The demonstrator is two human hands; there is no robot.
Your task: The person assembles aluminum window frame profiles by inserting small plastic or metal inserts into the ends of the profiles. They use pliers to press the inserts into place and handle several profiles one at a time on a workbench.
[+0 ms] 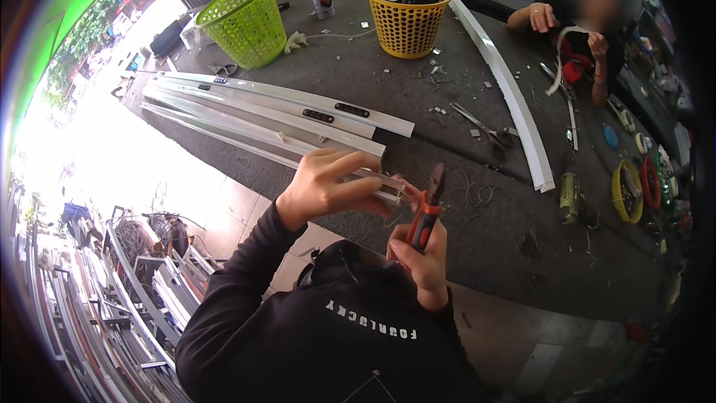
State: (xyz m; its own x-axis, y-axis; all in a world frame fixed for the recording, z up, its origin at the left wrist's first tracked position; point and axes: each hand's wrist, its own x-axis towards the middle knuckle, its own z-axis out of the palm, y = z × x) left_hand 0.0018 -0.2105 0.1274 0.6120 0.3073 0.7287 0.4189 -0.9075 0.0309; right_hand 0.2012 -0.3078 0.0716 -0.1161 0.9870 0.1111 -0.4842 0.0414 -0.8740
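We can read upside-down white capitals (373,319) across the black top (313,351); the spray can's (321,1) label is too small.

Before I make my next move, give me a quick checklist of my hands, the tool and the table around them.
1. Pliers held: ok, the right hand is wrapped around the handles.
2. Pliers' nose pointing away from my body: ok, toward the far side of the table.
3. Left hand firm on the white strip: cannot tell, the fingers are at its end but their grip is partly hidden.
4. Scissors away from both hands: ok, lying apart on the table.
5. Table free of scraps: not ok, small bits are scattered about.
6. Other person's hands away from mine: ok.
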